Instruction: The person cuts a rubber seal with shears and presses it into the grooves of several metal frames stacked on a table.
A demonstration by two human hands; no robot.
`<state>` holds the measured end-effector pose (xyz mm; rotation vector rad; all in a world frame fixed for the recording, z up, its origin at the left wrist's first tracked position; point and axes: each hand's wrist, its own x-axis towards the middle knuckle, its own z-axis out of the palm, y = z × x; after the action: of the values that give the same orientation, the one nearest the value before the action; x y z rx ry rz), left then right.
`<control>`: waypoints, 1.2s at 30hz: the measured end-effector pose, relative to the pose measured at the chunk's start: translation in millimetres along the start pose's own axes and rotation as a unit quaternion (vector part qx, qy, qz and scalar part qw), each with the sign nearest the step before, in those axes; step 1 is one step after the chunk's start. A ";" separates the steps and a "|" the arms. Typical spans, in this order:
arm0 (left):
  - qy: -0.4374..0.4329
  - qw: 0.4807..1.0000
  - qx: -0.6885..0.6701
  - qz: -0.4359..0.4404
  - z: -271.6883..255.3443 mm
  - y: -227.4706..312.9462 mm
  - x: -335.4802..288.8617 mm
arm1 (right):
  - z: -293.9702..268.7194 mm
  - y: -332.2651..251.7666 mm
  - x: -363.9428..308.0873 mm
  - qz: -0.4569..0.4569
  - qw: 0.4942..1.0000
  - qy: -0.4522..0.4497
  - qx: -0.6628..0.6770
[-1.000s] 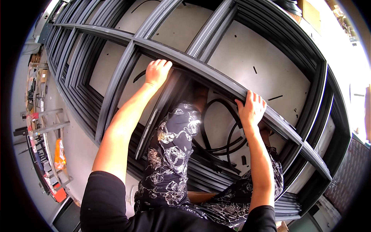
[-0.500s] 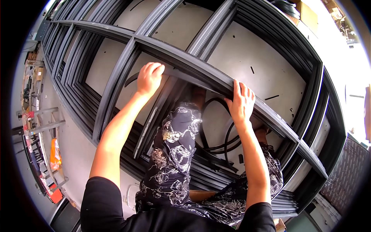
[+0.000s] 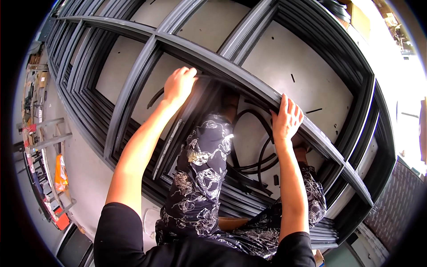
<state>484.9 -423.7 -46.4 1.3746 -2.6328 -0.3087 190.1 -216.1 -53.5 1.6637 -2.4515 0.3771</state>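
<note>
My left hand (image 3: pixel 180 87) is closed in a pinch on a black rubber strip (image 3: pixel 222 81), whose short tail hangs out on the left of the hand. The strip runs rightward, slightly blurred, along the near side of a grey metal frame bar (image 3: pixel 195 50). My right hand (image 3: pixel 287 119) grips that bar further right, fingers over its top and thumb on the near side. Whether the strip also lies under this thumb is hidden. Below the bar, beside my leg, loops of black rubber strip (image 3: pixel 262 169) lie on the floor.
Several similar dark frames (image 3: pixel 95 66) are stacked around and under my legs, which stand inside an opening. Black scraps (image 3: pixel 292 78) dot the pale floor. To the left stand a metal rack (image 3: pixel 46 142) and an orange bag (image 3: pixel 61 173); a cardboard box (image 3: pixel 358 20) sits far right.
My left hand has moved a little right and up with the strip. My right hand has slid right and slightly down along the bar.
</note>
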 end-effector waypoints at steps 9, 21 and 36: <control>-0.002 0.989 -0.034 0.145 23.9 33.1 26.2 | -6.4 -8.0 6.0 0.056 0.997 -0.045 -0.039; 0.030 0.996 0.038 0.074 64.1 35.9 19.4 | -11.1 -5.8 8.3 0.029 0.998 -0.061 0.001; -0.043 0.998 0.003 0.050 36.4 47.1 25.1 | -6.7 -13.8 24.3 0.021 0.997 -0.079 0.015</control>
<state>425.0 -414.1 -68.6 1.2535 -2.7629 -0.3531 193.8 -240.7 -38.9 1.7180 -2.6081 0.2989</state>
